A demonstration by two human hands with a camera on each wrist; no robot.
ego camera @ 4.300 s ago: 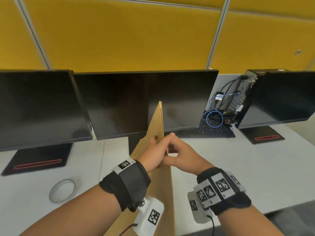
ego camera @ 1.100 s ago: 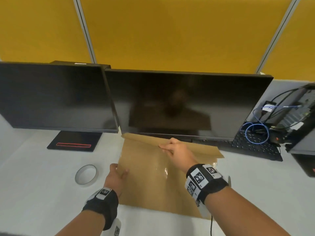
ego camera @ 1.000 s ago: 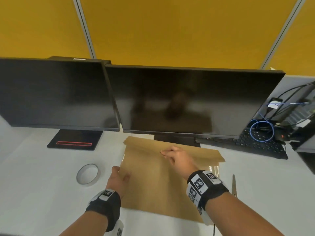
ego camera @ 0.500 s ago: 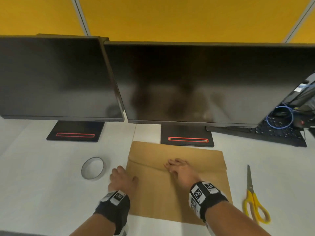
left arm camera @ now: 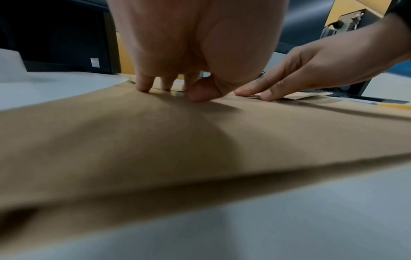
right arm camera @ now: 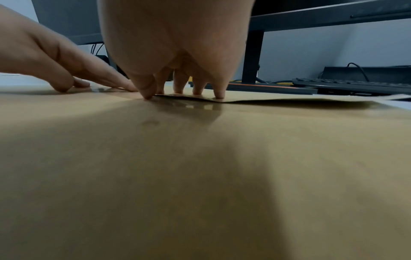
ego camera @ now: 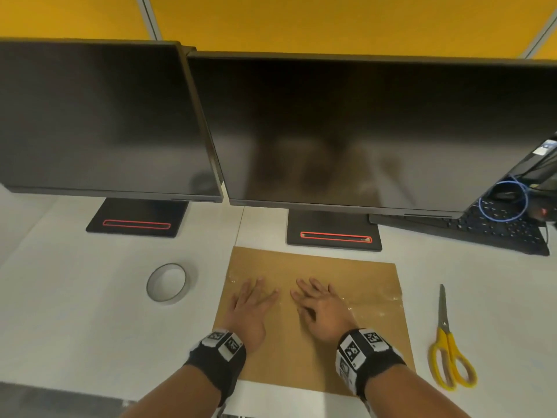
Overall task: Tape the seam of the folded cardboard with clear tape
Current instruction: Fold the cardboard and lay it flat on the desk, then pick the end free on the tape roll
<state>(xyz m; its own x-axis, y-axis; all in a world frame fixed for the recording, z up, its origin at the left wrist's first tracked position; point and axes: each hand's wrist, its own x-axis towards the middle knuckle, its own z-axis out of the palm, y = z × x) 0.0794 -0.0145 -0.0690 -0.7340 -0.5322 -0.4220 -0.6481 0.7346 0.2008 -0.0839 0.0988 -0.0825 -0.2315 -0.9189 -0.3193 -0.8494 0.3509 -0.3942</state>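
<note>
The folded brown cardboard (ego camera: 313,351) lies flat on the white desk, in front of the middle monitor. A shiny strip of clear tape (ego camera: 373,303) runs across its seam from left to right. My left hand (ego camera: 253,300) and right hand (ego camera: 313,300) lie side by side on the cardboard, fingers straight, fingertips pressing on the taped seam. In the left wrist view the left fingertips (left arm camera: 144,86) press the cardboard (left arm camera: 200,140), with the right hand (left arm camera: 289,82) beside them. In the right wrist view the right fingertips (right arm camera: 219,95) press on the glossy tape (right arm camera: 200,105).
A roll of clear tape (ego camera: 166,282) sits on the desk left of the cardboard. Yellow-handled scissors (ego camera: 449,348) lie to its right. Two dark monitors (ego camera: 331,131) on stands (ego camera: 334,233) stand close behind. A keyboard (ego camera: 494,230) with blue cable lies at the far right.
The cardboard went from upright to flat on the desk. My left hand slid from its left edge onto the seam, and both hands now press there.
</note>
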